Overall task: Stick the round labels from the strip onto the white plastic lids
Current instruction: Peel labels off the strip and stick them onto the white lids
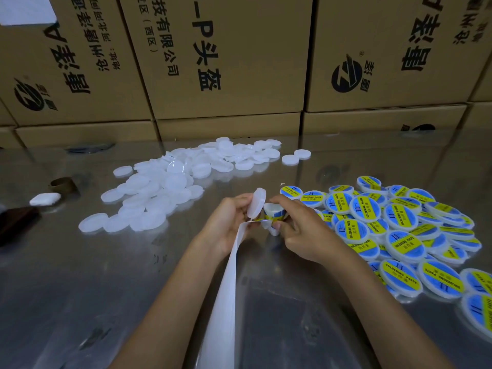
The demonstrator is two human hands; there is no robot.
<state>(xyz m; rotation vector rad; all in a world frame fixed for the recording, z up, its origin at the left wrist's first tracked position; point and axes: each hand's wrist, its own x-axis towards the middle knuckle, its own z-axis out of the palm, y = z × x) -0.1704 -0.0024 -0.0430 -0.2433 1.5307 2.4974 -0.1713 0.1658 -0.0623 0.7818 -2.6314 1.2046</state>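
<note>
My left hand [229,222] grips a bare white lid [256,203] held on edge, and also pinches the white backing strip [226,296] that trails down toward me. My right hand [300,230] pinches a blue and yellow round label [274,215] curling off the strip's end, just right of the lid. A heap of bare white lids [165,187] lies at the far left and centre. A pile of labelled lids [399,230] lies to the right.
Both hands work above a shiny metal table [106,288]. Stacked cardboard boxes [226,62] wall off its far edge. At the left sit a brown tape roll [64,185], a small white pad [45,199] and a dark object [16,222].
</note>
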